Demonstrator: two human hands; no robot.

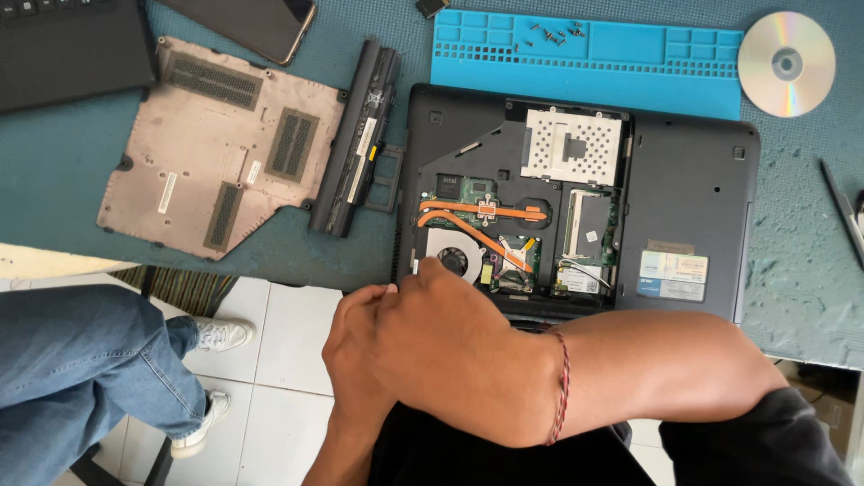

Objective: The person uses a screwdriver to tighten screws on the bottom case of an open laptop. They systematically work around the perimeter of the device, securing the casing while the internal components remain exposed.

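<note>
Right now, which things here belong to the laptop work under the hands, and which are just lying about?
In hand: opened laptop, cooling fan, removed bottom cover, battery, loose screws, blue mat, left hand, right hand.

Lying about: disc, phone, second laptop.

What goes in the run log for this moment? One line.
hands: right hand over left hand, at open laptop front edge | nearest: cooling fan | removed: bottom cover, battery
</note>
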